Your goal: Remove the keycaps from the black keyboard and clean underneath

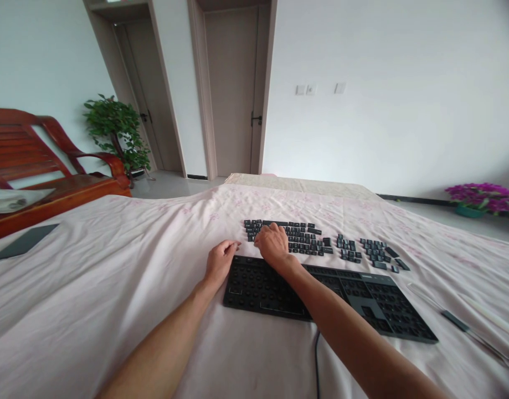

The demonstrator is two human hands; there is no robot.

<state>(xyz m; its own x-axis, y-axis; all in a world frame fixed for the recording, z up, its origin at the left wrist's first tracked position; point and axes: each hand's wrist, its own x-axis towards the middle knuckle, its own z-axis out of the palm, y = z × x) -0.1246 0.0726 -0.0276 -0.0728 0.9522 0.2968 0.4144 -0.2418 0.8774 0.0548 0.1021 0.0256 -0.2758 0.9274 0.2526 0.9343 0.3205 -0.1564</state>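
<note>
A black keyboard base (274,296) lies on the pink sheet in front of me, most of its key positions bare of caps. Beyond it, loose black keycaps (308,241) are laid out in groups. My right hand (273,244) reaches across the base, its fingers curled down among the left-hand keycaps; its fingertips are partly hidden. Beside the base's far left corner rests my left hand (221,260), thumb and fingers pinched together. Whatever either hand holds is too small or covered to make out.
Thin tools with a dark handle (456,320) lie right of the keyboard. A cable (317,360) runs from the base towards me. A dark flat panel (24,242) lies at far left, near a wooden bench (92,185). Purple flowers (487,197) stand on the floor at right.
</note>
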